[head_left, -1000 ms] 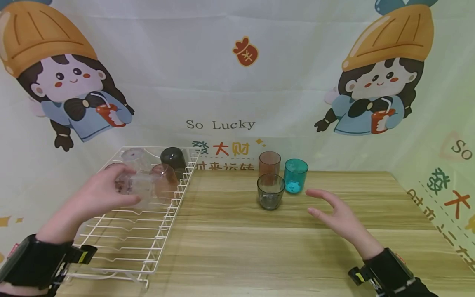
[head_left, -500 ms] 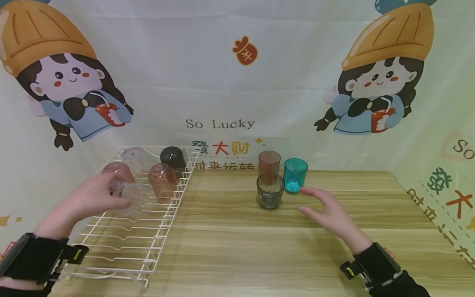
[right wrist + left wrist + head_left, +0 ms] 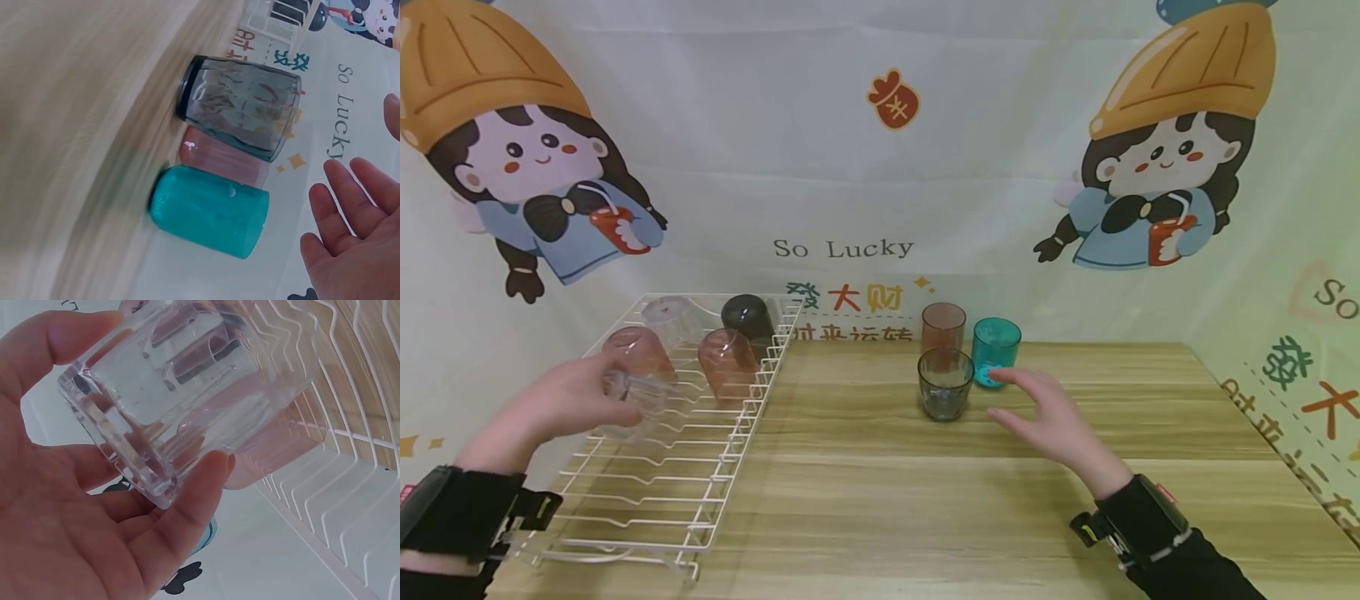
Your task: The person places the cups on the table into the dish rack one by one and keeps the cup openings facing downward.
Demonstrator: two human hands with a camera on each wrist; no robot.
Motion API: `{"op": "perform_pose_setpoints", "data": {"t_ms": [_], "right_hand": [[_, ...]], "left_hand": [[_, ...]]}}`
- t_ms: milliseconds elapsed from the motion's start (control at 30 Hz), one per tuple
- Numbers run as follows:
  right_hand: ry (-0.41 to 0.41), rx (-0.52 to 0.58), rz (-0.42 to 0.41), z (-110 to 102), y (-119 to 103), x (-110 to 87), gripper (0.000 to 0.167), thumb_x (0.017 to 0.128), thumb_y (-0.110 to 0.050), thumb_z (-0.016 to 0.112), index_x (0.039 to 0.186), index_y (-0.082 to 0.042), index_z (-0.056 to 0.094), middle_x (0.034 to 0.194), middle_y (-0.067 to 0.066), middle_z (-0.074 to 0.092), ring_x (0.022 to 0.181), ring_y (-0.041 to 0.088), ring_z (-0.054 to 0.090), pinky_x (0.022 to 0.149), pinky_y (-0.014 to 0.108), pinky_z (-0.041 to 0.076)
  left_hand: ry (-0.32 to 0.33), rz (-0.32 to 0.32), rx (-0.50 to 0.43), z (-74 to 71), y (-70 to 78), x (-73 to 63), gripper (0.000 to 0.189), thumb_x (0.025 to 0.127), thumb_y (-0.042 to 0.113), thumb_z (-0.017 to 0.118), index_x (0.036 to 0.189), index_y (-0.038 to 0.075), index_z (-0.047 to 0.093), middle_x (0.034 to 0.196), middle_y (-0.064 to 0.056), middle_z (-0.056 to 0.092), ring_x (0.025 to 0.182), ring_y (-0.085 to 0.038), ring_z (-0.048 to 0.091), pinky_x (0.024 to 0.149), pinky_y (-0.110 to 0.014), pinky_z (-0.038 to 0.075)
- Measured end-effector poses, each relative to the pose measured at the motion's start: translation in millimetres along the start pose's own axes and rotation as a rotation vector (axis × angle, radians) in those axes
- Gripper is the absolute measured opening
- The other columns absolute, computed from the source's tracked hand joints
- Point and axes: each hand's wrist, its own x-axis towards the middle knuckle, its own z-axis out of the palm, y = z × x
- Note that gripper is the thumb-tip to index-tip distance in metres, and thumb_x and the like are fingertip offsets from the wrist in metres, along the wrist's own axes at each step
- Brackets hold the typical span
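The left hand point(image 3: 567, 398) clasps a clear glass point(image 3: 181, 387) at the white rack point(image 3: 632, 544); the right hand point(image 3: 1058, 419), grip apart, hovers near a grey glass point(image 3: 945, 387).

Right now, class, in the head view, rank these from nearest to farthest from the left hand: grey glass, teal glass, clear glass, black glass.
1. Clear glass, in the left hand.
2. Black glass, rear of the rack.
3. Grey glass, on the table.
4. Teal glass, right of the grey glass.
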Motion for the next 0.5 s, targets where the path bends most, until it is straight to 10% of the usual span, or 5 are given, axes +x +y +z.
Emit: {"op": "perform_pose_setpoints", "data": {"t_ms": [500], "right_hand": [[-0.02, -0.01, -0.003, -0.3, -16.6, 12.1, 0.053, 0.085, -0.023, 0.071, 0.131, -0.005, 0.054, 0.131, 0.013, 0.056, 0.122, 0.034, 0.047, 0.101, 0.053, 0.04]], "left_hand": [[-0.097, -0.048, -0.03, -0.8, -13.2, 1.2, 0.061, 0.073, 0.026, 0.073, 0.117, -0.009, 0.049, 0.091, -0.017, 0.061, 0.069, -0.023, 0.054, 0.053, -0.037, 0.047]]}}
